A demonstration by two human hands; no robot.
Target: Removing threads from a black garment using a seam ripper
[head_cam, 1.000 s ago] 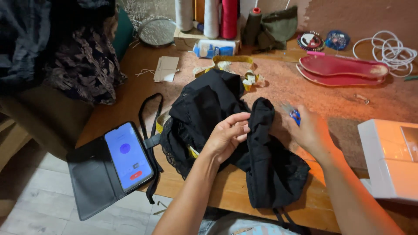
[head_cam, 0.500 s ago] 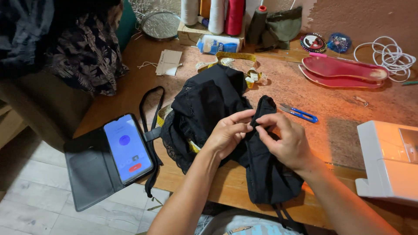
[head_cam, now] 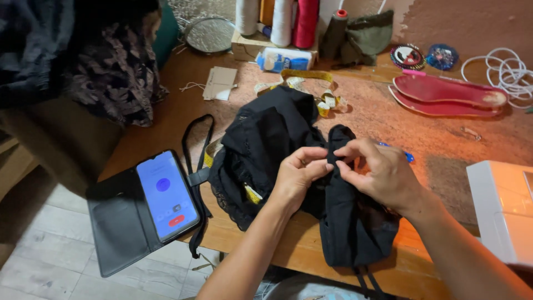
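We pinched a fold of the black garment [head_cam: 288, 139] with both hands, left hand [head_cam: 297, 175] and right hand [head_cam: 377, 172] fingertips clamped together on it. Garment lay on the wooden table [head_cam: 166, 111], right of the phone [head_cam: 166, 194], in front of the thread spools [head_cam: 283, 19].

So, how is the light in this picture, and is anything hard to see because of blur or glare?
Head view: warm light falls on the table; the phone screen glows bright without hiding its shapes; the black cloth is so dark its folds barely show; both hands, left and right, look sharp, pinching it; the white box at the right edge is slightly washed out.
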